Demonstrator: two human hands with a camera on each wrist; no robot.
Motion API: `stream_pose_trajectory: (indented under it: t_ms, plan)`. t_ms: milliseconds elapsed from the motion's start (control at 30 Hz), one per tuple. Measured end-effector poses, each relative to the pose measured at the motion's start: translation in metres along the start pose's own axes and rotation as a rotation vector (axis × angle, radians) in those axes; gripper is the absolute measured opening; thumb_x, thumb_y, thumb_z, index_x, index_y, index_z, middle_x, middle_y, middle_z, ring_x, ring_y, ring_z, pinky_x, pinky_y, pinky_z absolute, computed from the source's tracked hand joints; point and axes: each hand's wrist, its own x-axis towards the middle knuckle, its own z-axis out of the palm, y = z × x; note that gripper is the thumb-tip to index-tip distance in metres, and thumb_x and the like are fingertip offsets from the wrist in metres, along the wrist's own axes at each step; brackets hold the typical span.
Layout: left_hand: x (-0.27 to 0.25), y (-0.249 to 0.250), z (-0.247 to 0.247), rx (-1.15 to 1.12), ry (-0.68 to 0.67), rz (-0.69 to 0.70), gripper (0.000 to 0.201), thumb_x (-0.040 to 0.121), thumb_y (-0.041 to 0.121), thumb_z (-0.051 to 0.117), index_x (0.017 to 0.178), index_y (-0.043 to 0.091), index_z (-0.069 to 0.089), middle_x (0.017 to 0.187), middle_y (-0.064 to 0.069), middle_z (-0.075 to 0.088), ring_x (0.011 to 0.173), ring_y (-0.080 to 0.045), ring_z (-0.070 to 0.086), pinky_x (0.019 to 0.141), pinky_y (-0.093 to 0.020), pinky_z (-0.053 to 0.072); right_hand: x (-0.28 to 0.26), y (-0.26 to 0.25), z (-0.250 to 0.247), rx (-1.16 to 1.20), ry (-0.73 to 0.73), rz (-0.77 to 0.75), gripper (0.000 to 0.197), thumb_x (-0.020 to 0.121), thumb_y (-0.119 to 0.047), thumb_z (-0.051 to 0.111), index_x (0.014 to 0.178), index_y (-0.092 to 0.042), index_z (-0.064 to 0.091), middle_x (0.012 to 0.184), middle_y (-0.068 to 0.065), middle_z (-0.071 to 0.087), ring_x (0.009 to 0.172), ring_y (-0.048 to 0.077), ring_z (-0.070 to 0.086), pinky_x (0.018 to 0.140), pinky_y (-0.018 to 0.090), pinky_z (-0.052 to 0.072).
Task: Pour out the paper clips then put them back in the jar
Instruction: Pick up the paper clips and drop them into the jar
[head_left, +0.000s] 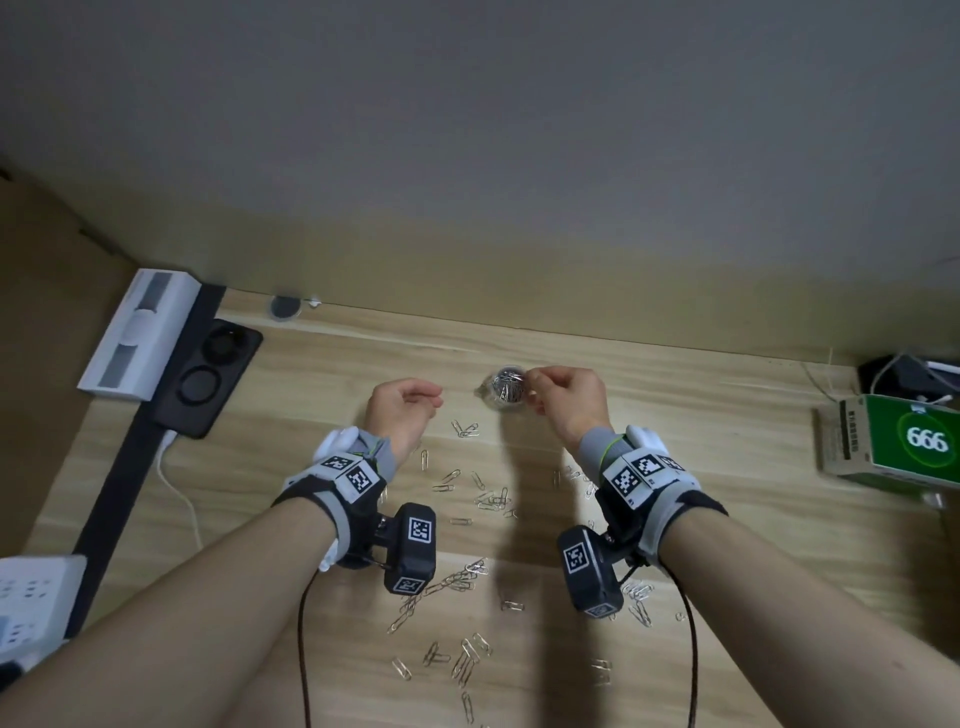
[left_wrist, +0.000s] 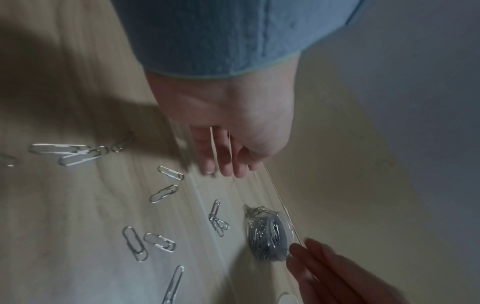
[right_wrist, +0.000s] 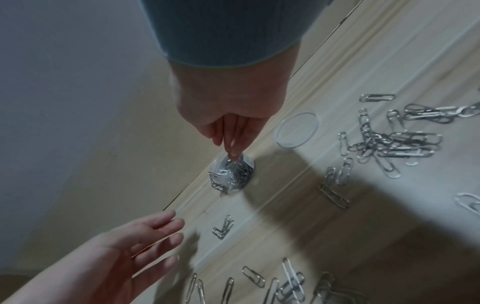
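A small clear jar (head_left: 505, 391) (left_wrist: 269, 236) (right_wrist: 231, 172) stands near the desk's back edge, holding a heap of silver paper clips. My right hand (head_left: 563, 400) (right_wrist: 232, 151) hovers just right of it, its bunched fingertips dipping into the jar's mouth and pinching at clips there. My left hand (head_left: 405, 405) (left_wrist: 223, 162) (right_wrist: 155, 236) hangs a little left of the jar with relaxed fingers, and I see nothing held in it. Several loose paper clips (head_left: 488, 499) (left_wrist: 163, 193) (right_wrist: 392, 144) lie scattered over the wooden desk (head_left: 291, 467) between jar and me.
A clear round lid (right_wrist: 297, 130) lies on the desk beside the jar. A black phone (head_left: 208, 379) and white box (head_left: 140, 332) sit at the back left, a power strip (head_left: 36, 597) at the near left, a green box (head_left: 904, 441) at right. The wall runs right behind the jar.
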Motion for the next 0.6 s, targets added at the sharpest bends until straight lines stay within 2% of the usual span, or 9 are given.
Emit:
stream_pose_trajectory:
  t_ms: [33,67,100,167,233,333,400,500,600]
  plan:
    - [-0.002,0.000,0.000,0.007,-0.005,0.003,0.025,0.084,-0.010,0.053,0.093,0.005,0.072,0.087,-0.011,0.073,0.067,-0.011,0.061,0.057,-0.018,0.044,0.000,0.005,-0.001,0.001,0.006,0.005,0.024,0.069,-0.058,0.061,0.083,-0.045,0.077,0.081,-0.008,0.078,0.083,0.022,0.073,0.084,0.049,0.059]
    - [-0.005,0.000,-0.001,0.011,-0.011,0.004,0.026,0.084,-0.011,0.052,0.093,0.004,0.072,0.088,-0.013,0.073,0.066,-0.011,0.061,0.057,-0.018,0.043,-0.006,0.001,-0.003,0.013,0.012,0.007,0.021,0.072,-0.056,0.062,0.081,-0.044,0.076,0.082,-0.007,0.078,0.083,0.023,0.074,0.084,0.049,0.059]
    - [-0.010,-0.002,-0.005,0.015,-0.017,0.007,0.026,0.084,-0.011,0.052,0.091,0.005,0.072,0.089,-0.015,0.073,0.065,-0.011,0.060,0.056,-0.019,0.043,-0.018,-0.007,-0.003,0.040,0.016,0.003,0.018,0.078,-0.048,0.064,0.079,-0.036,0.077,0.084,-0.003,0.078,0.080,0.024,0.074,0.082,0.047,0.059]
    - [-0.013,-0.007,-0.009,0.040,-0.038,0.031,0.028,0.083,-0.007,0.055,0.082,0.015,0.072,0.089,-0.014,0.074,0.067,-0.015,0.061,0.061,-0.025,0.046,-0.031,-0.013,-0.006,0.119,0.044,-0.004,0.015,0.092,-0.023,0.062,0.084,-0.020,0.075,0.089,0.010,0.077,0.069,0.022,0.070,0.070,0.037,0.058]
    - [-0.022,-0.015,-0.017,0.110,-0.046,0.059,0.032,0.081,-0.001,0.061,0.073,0.028,0.071,0.084,-0.006,0.074,0.072,-0.019,0.064,0.069,-0.029,0.049,-0.044,-0.011,-0.009,0.152,0.040,0.009,0.015,0.096,-0.011,0.058,0.093,-0.008,0.072,0.087,0.015,0.074,0.062,0.018,0.063,0.061,0.028,0.053]
    - [-0.039,-0.033,-0.028,0.250,-0.052,0.083,0.027,0.078,0.007,0.070,0.068,0.033,0.071,0.081,0.007,0.074,0.081,-0.016,0.070,0.079,-0.029,0.055,-0.068,0.007,-0.010,0.125,0.035,0.042,0.016,0.093,-0.012,0.060,0.083,-0.011,0.072,0.075,0.010,0.071,0.057,0.016,0.059,0.062,0.031,0.050]
    - [-0.053,-0.043,-0.031,0.324,-0.078,0.099,0.023,0.077,0.008,0.071,0.075,0.030,0.073,0.087,0.008,0.075,0.085,-0.011,0.069,0.085,-0.028,0.055,-0.082,0.020,-0.010,0.047,0.024,0.066,0.018,0.091,-0.015,0.063,0.076,-0.017,0.072,0.066,0.003,0.068,0.056,0.014,0.057,0.065,0.032,0.049]
    - [-0.078,-0.060,-0.036,0.390,-0.141,0.109,0.024,0.076,0.005,0.069,0.082,0.028,0.074,0.087,0.008,0.073,0.084,-0.010,0.068,0.085,-0.028,0.055,-0.111,0.043,-0.008,-0.034,-0.005,0.078,0.017,0.088,-0.017,0.066,0.072,-0.018,0.073,0.060,-0.002,0.067,0.062,0.018,0.062,0.070,0.035,0.053]
    - [-0.107,-0.078,-0.040,0.454,-0.198,0.134,0.023,0.075,0.006,0.069,0.088,0.023,0.075,0.085,0.006,0.073,0.085,-0.013,0.068,0.083,-0.027,0.055,-0.144,0.069,-0.003,-0.079,-0.028,0.103,0.017,0.087,-0.015,0.068,0.071,-0.019,0.073,0.062,0.000,0.069,0.063,0.019,0.064,0.068,0.034,0.057]
